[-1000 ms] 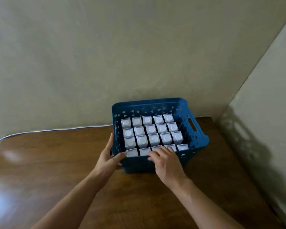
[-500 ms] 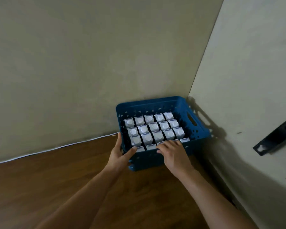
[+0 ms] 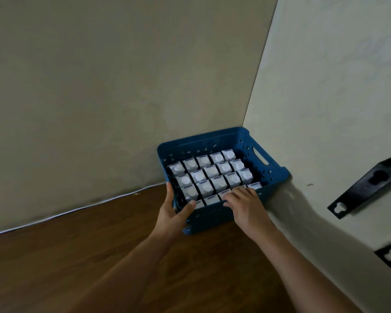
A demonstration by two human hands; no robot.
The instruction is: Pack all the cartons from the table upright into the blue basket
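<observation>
The blue basket stands on the brown table in the corner where the two walls meet. Several white cartons with round caps stand upright inside it in tight rows. My left hand grips the basket's near left corner, thumb over the rim and fingers along the left wall. My right hand lies over the near rim with its fingers resting on the tops of the front-row cartons, hiding some of them.
A white cable runs along the foot of the back wall. Black brackets are fixed to the right wall just beyond the basket. The wooden table top stretches to the left and towards me.
The view has swung to the right and the basket now sits closer to the right wall. Both hands keep their places on the basket and front cartons.
</observation>
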